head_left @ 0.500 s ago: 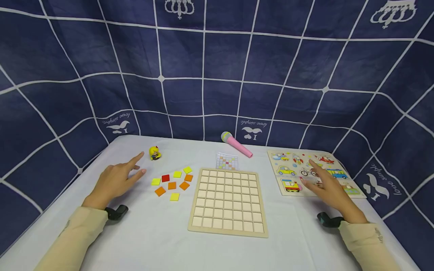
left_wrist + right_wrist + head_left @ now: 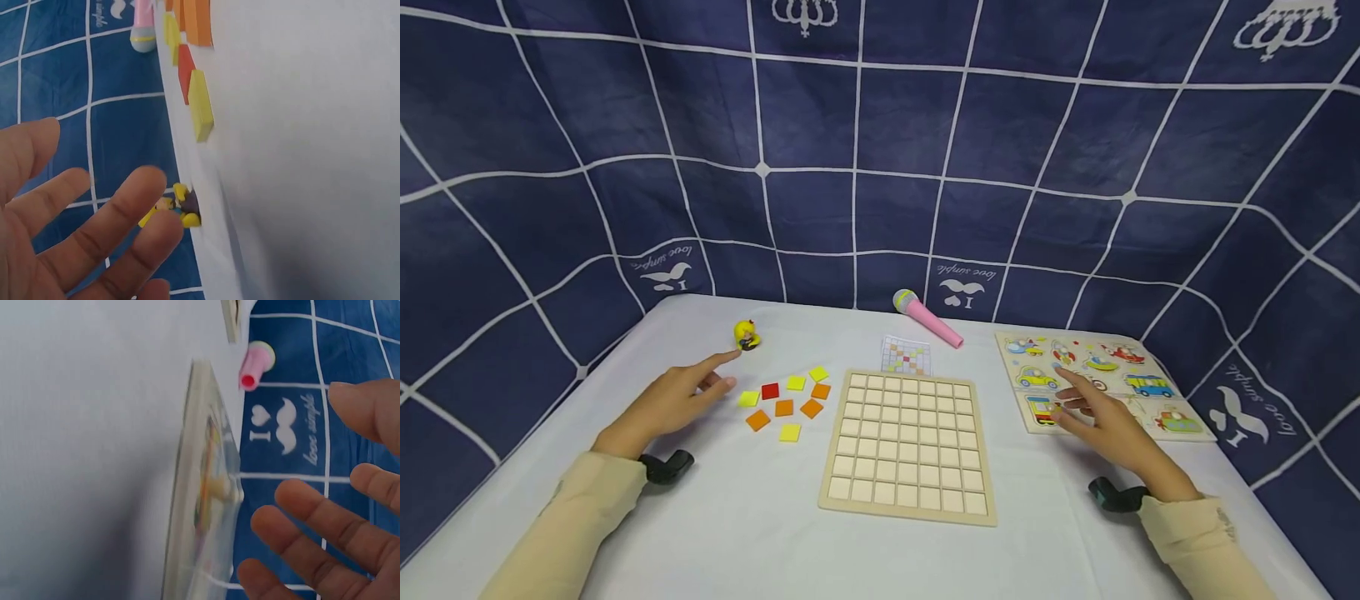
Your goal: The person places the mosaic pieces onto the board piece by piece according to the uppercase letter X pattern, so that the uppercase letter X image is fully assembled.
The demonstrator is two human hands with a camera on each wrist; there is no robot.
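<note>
My left hand hovers over the left side of the table, fingers extended and holding nothing. Its index fingertip overlaps the base of a small yellow-haired figurine in the head view. Just to its right lie several square tiles: a red tile, yellow tiles such as this yellow tile and orange tiles such as this orange tile. On the right, my empty right hand is held with relaxed fingers above the left part of a wooden vehicle picture puzzle.
A wooden grid board with square cells lies at the middle of the table. Behind it are a printed colour pattern card and a pink toy microphone. A dark blue checked cloth hangs behind the white table.
My right hand has shifted left over the picture puzzle. The left hand has moved slightly right, closer to the figurine and tiles. The head view has shifted a little.
</note>
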